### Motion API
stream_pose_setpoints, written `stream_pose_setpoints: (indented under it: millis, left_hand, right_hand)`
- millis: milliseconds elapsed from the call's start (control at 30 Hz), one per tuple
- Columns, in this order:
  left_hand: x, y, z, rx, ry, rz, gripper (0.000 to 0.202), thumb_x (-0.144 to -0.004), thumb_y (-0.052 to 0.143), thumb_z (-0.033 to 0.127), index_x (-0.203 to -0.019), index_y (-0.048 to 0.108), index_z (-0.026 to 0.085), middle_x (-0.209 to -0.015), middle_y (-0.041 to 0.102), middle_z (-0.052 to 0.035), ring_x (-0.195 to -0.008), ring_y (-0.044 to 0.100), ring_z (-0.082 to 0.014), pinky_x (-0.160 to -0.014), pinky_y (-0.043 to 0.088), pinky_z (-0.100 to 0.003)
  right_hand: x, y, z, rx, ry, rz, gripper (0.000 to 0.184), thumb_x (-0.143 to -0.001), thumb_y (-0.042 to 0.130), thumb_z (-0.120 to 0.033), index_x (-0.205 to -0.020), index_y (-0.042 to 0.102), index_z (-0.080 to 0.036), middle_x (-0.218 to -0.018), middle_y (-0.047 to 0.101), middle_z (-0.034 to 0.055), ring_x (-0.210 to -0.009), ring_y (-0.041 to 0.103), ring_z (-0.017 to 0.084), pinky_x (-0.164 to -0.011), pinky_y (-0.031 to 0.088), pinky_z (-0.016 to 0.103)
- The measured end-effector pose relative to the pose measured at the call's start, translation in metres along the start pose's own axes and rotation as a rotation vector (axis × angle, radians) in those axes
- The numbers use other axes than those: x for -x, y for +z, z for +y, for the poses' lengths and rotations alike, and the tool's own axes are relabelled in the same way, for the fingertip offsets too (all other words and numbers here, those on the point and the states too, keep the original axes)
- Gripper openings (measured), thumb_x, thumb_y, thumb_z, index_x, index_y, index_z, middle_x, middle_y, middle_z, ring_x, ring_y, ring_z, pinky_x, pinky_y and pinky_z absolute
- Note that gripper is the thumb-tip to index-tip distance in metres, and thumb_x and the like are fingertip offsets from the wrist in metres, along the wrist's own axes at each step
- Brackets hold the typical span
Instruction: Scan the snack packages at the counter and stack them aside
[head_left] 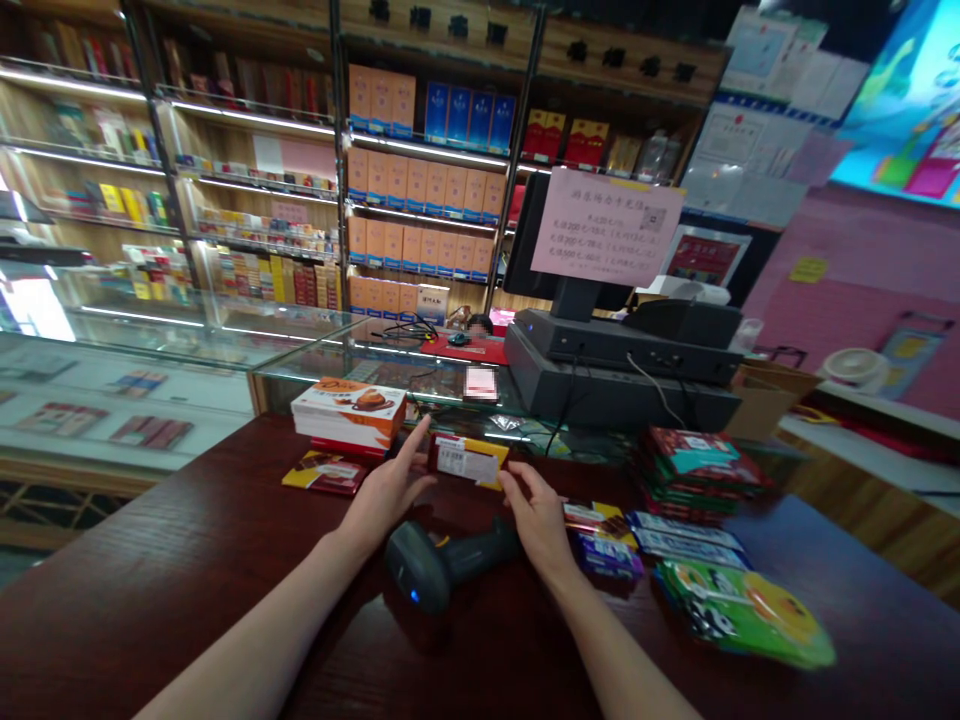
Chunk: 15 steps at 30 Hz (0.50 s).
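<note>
Between my two hands a chocolate bar (469,461) in a yellow and dark red wrapper is held up, its white printed label with a barcode facing me. My right hand (541,517) pinches the bar's right end between thumb and fingers. At the other end, my left hand (391,490) is open, thumb and fingers apart, close beside the bar. Below them a dark barcode scanner (442,562) lies on the brown counter (225,600), a blue light glowing on its head. Left of my left hand, another chocolate bar (324,472) lies before a stack of white and orange boxes (349,412).
Right of my hand lie a yellow and brown chocolate bar (598,520), a purple packet (609,556), blue packets (686,540), green bags (742,612) and a stack of dark red packets (694,470). A cash register with monitor (622,350) stands behind, near glass showcases (150,360).
</note>
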<state>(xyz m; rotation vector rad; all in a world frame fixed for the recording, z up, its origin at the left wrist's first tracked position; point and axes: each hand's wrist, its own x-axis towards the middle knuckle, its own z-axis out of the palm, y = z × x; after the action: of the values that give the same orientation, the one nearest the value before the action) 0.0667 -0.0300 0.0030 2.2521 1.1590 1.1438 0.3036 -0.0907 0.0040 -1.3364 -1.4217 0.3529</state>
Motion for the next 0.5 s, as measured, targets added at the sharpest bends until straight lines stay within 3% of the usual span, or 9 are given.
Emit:
stream_pose_setpoints:
  millis: [267,500]
  left_hand:
    - [-0.0004,-0.0052,0.0020,-0.448,0.128,0.012,0.090,-0.085,0.071,0.033,-0.158,0.019,0.031,-0.105,0.074,-0.0018,-0.092,0.071,-0.0221,-0.084,0.054,-0.032]
    - [-0.0013,-0.0091,0.0070,-0.563,0.189,-0.017,0.080,-0.085,0.072,0.037,-0.153,0.032,0.029,-0.101,0.068,-0.0039,-0.093,0.068,-0.0233,-0.085,0.055,-0.036]
  right_hand:
    - [0.0014,0.0020,-0.0073,-0.021,0.054,-0.058,0.040,-0.089,0.056,-0.054,-0.097,0.071,-0.017,-0.074,0.069,0.0038,-0.062,0.062,0.019,-0.062,0.049,0.028]
    - [0.0009,0.0029,-0.0090,-0.021,0.080,-0.080,0.043,-0.086,0.058,-0.055,-0.098,0.072,-0.017,-0.079,0.071,0.0053,-0.060,0.062,0.018,-0.060,0.050,0.028]
